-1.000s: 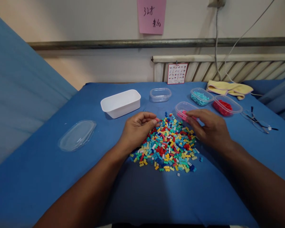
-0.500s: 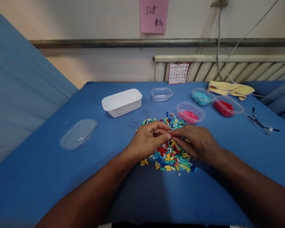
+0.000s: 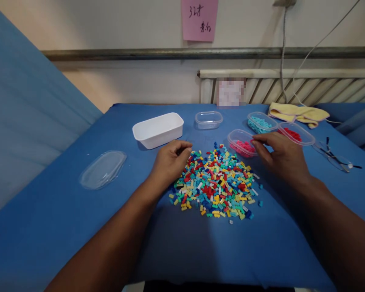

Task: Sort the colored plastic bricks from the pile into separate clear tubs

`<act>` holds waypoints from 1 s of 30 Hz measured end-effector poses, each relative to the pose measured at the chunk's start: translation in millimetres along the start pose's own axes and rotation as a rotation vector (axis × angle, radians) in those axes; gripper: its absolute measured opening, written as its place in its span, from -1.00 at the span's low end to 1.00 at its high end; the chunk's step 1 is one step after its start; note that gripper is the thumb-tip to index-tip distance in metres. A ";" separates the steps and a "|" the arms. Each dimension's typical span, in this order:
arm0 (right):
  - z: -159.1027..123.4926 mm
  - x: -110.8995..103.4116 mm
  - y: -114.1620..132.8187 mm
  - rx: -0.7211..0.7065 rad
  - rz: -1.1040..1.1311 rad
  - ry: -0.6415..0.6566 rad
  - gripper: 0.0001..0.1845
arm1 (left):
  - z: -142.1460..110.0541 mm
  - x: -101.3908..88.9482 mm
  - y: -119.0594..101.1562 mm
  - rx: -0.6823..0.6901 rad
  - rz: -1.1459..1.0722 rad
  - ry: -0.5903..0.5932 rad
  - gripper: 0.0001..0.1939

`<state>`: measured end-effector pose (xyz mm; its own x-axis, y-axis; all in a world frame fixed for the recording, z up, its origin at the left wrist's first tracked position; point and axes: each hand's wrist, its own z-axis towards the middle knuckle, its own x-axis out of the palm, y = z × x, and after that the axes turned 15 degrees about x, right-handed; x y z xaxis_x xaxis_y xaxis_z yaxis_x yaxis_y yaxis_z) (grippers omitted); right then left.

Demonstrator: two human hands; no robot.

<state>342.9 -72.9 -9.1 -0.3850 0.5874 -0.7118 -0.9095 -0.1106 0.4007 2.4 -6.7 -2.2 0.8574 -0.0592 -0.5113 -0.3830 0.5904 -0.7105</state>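
A heap of small coloured bricks (image 3: 215, 178) lies on the blue cloth in front of me. My left hand (image 3: 170, 162) rests at the heap's left edge with its fingers curled in; whatever is inside them is hidden. My right hand (image 3: 281, 156) is at the heap's far right, its fingertips pressed together over the rim of a clear tub of pink bricks (image 3: 232, 137). I cannot make out anything between those fingertips.
Behind the pink tub stand a clear tub of teal bricks (image 3: 258, 121) and one of red bricks (image 3: 296, 134). An empty clear tub (image 3: 209, 119) and a white tub (image 3: 158, 129) sit further left. A clear lid (image 3: 103, 168) lies left, glasses (image 3: 334, 156) and yellow cloth (image 3: 298, 111) right.
Half a second ago both hands met, fingertips together, over the heap. Since then they have parted: the left to the heap's left edge, the right out to the pink tub.
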 end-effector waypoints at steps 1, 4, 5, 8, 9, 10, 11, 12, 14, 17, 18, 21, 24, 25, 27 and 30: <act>1.0 1.7 -4.1 0.009 -0.009 -0.006 -0.75 | 0.5 -1.9 1.8 0.029 0.046 0.025 -0.77; -0.3 4.3 -4.0 -0.002 0.009 -0.011 -0.75 | -0.8 -3.2 -0.7 0.120 0.089 0.140 -0.83; -2.3 4.5 0.7 -0.018 0.027 -0.005 -0.76 | -2.0 -2.0 -3.5 0.165 0.076 0.187 -0.83; -13.1 6.5 25.2 -0.109 0.120 0.081 -0.78 | -7.6 5.4 -12.4 0.372 0.060 0.358 -0.78; -17.8 8.4 34.9 -0.159 0.163 0.149 -0.76 | -9.7 8.5 -14.5 0.442 0.074 0.412 -0.76; -22.6 11.0 44.1 -0.218 0.215 0.218 -0.71 | -11.6 11.6 -15.9 0.495 0.096 0.459 -0.75; -27.0 14.3 52.1 -0.279 0.263 0.295 -0.65 | -13.1 14.3 -16.5 0.527 0.123 0.491 -0.74; -30.8 17.9 58.3 -0.334 0.306 0.360 -0.59 | -14.2 16.4 -16.5 0.537 0.154 0.512 -0.74; -35.4 24.5 64.2 -0.394 0.341 0.435 -0.51 | -15.0 18.1 -15.4 0.517 0.219 0.523 -0.76; -34.8 27.9 59.9 -0.392 0.298 0.445 -0.62 | -13.7 15.4 -14.3 0.464 0.286 0.512 -0.80; -33.5 27.0 56.9 -0.389 0.278 0.443 -0.69 | -12.9 13.6 -14.7 0.446 0.299 0.510 -0.81; -30.4 21.3 50.1 -0.382 0.225 0.452 -0.82 | -10.8 8.5 -17.6 0.390 0.332 0.519 -0.85; -31.0 17.9 50.2 -0.369 0.209 0.406 -0.83 | -10.0 5.7 -21.2 0.354 0.377 0.531 -0.86; -31.7 18.0 51.8 -0.364 0.218 0.386 -0.83 | -10.2 5.6 -22.2 0.351 0.394 0.533 -0.86; -33.2 20.0 57.2 -0.352 0.249 0.358 -0.81 | -11.2 6.4 -23.6 0.363 0.421 0.537 -0.82; -34.3 25.8 68.9 -0.319 0.293 0.380 -0.75 | -12.9 9.7 -24.5 0.429 0.432 0.569 -0.73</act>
<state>264.9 -92.9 -19.6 -0.6036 0.1736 -0.7781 -0.7362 -0.4959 0.4604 15.6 -32.1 4.0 0.3160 -0.0871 -0.9448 -0.3755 0.9030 -0.2088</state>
